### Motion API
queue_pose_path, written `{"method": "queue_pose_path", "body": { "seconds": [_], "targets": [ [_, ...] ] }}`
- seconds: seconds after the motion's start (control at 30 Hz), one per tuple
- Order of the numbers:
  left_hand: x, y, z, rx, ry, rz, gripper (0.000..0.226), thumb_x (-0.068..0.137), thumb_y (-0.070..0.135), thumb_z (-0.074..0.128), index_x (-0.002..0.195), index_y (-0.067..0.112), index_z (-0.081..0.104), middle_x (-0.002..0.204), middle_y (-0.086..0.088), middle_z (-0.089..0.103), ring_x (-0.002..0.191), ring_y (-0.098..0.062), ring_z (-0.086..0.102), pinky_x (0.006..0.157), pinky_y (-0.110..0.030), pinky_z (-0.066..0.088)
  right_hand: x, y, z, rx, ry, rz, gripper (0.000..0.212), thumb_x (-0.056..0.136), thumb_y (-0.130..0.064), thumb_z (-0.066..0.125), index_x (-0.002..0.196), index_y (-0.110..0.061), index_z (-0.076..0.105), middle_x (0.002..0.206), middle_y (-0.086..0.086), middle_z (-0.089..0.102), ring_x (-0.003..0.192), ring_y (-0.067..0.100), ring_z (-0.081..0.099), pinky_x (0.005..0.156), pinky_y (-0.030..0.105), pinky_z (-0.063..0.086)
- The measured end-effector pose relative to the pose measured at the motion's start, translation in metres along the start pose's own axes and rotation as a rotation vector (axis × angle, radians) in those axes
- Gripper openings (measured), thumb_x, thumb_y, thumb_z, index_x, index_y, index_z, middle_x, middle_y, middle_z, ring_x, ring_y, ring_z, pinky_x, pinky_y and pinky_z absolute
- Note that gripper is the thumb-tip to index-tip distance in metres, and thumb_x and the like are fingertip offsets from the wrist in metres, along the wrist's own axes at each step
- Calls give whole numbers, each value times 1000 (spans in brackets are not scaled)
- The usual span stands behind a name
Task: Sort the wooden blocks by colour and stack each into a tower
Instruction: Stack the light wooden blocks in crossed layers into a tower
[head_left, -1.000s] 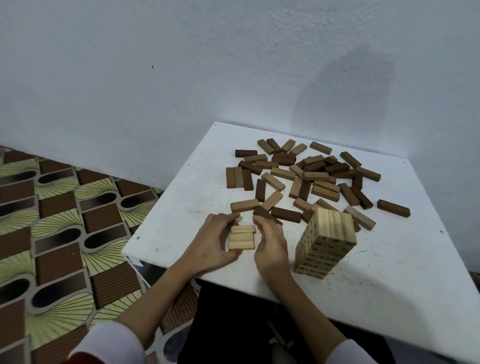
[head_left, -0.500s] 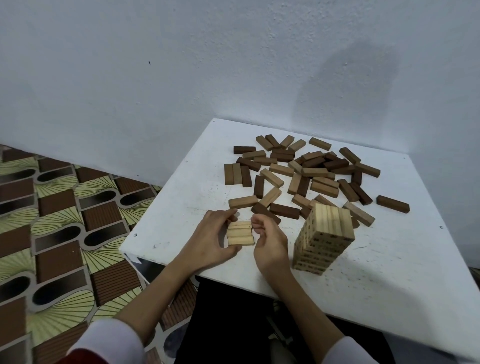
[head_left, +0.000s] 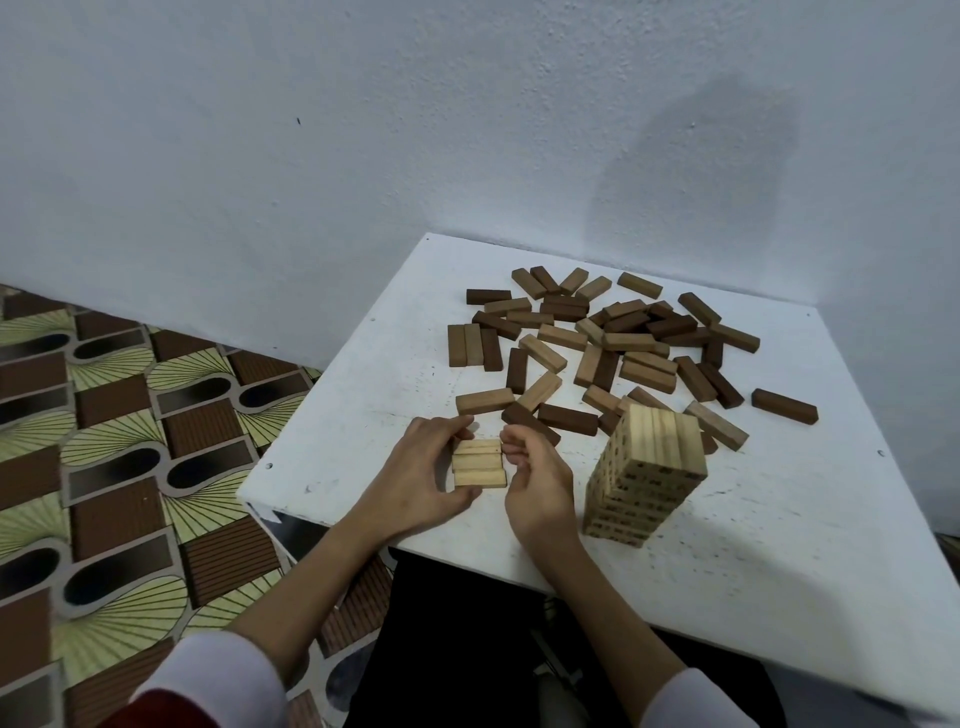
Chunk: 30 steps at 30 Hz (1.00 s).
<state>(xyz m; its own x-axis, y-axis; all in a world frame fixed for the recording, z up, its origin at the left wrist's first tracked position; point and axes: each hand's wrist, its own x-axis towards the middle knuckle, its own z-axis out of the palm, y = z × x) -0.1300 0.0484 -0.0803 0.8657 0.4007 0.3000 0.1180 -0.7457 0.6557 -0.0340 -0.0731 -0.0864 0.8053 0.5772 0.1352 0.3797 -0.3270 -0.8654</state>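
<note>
Near the table's (head_left: 332, 415) front edge, the left hand (head_left: 421, 467) grips three pale blocks (head_left: 479, 463) being squared up, the right hand (head_left: 537, 475) loosely curled beside them, holding nothing; next they probably go onto the pale tower (head_left: 644, 475).

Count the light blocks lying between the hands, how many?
3 show from above: the light blocks lie side by side in a row between the left hand and right hand. More may sit underneath.

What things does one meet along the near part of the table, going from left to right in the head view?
Left hand → small group of light blocks → right hand → tall light tower.
</note>
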Motion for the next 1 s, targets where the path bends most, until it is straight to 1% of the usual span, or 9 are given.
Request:
{"method": "queue_pose_path", "body": {
  "seconds": [0.13, 0.37, 0.57, 0.77, 0.9, 1.0],
  "targets": [
    [0, 0, 0, 6, 1, -6, 68, 69, 32, 71, 132, 16, 47, 115, 9, 55, 103, -1, 38, 85, -4, 31, -1, 0, -2, 22, 30, 3, 50, 80, 18, 44, 120, -9, 55, 109, 1, 55, 99, 11, 55, 90, 23, 47],
    [0, -1, 1, 16, -1, -7, 68, 69, 33, 70, 131, 16, 47, 116, 9, 53, 105, 0, 37, 84, -4, 31, -1, 0, -2, 32, 5, 10, 48, 79, 16, 52, 120, -10, 55, 111, 4, 56, 100, 13, 55, 89, 24, 48],
    [-1, 0, 1, 10, -1, 6, 70, 68, 43, 63, 130, 14, 48, 115, 12, 52, 104, -1, 38, 86, -4, 31, -2, 1, -2, 27, -7, 12, 48, 79, 14, 53, 120, -11, 54, 112, 5, 56, 102, 14, 56, 91, 30, 49],
    [0, -1, 1, 21, -9, -7, 68, 70, 34, 69, 131, 15, 47, 117, 8, 55, 105, 0, 37, 85, -4, 30, -1, 0, -2, 11, -13, 5, 47, 79, 14, 53, 120, -10, 54, 114, 6, 56, 102, 14, 56, 91, 31, 50],
    [0, -1, 1, 24, -11, -16, 68, 70, 33, 70, 132, 16, 47, 116, 8, 55, 104, 0, 37, 84, -3, 30, -1, 0, -1, -6, -20, 17, 46, 81, 14, 53, 120, -10, 54, 114, 4, 57, 103, 14, 57, 92, 31, 50],
    [0, -1, 1, 24, -8, -16, 66, 70, 32, 70, 130, 16, 48, 115, 9, 55, 104, 0, 37, 84, -3, 31, -2, 0, -1, -1, -13, -10, 45, 80, 15, 52, 118, -9, 56, 110, 2, 57, 100, 14, 58, 92, 30, 51]
  ]
}}
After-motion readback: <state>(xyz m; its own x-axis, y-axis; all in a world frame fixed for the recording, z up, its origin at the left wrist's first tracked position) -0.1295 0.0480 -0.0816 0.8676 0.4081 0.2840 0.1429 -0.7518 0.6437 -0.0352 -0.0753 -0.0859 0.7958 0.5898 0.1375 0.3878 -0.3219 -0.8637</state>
